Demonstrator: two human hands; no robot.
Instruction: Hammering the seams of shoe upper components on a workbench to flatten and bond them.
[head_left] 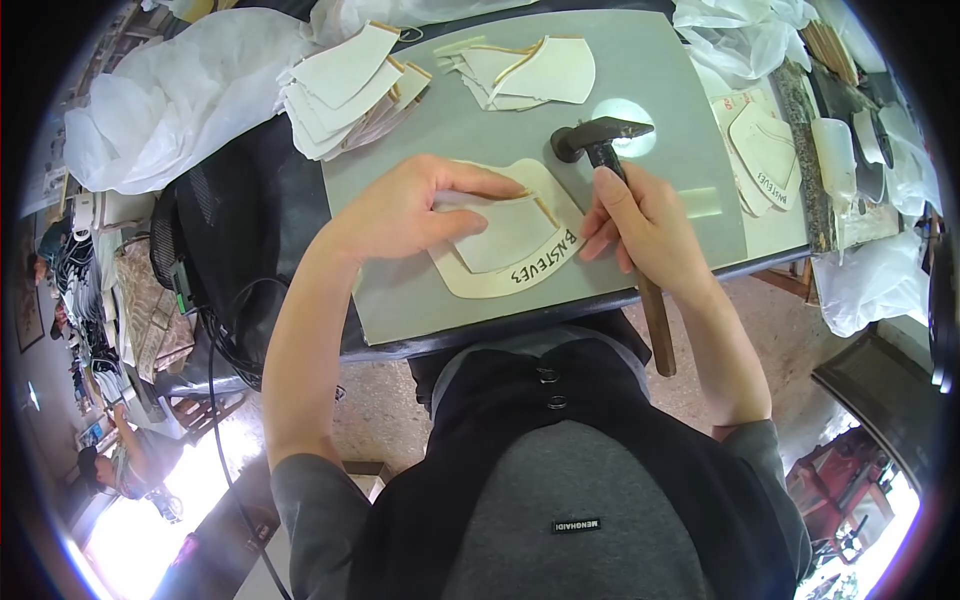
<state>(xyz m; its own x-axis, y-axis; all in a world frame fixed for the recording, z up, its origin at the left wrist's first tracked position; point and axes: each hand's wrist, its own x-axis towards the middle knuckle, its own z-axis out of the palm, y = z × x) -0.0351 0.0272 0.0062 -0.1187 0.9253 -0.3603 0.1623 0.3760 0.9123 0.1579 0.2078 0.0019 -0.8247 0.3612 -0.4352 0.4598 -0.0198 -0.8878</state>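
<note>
A hammer (656, 330) with a dark metal head and a wooden handle is in my right hand (650, 222). The hand grips it close below the head, and the handle's end hangs past the table's near edge. Some right-hand fingertips are by the right edge of a cream curved template (480, 286) with dark lettering. On that template lies a small white sheet piece (505, 245) with a tan strip along its edge. Over it rests my left hand (405, 212), index finger stretched along the piece's upper edge, thumb apart on its face. The other left fingers are mostly hidden.
Stacks of white cut pieces lie on the grey board (420, 315), one stack (345, 85) at far left and another (545, 72) farther back. More cream templates (765, 160) sit at right. Plastic bags (180, 95) crowd the back left; a black cable (215, 400) hangs at left.
</note>
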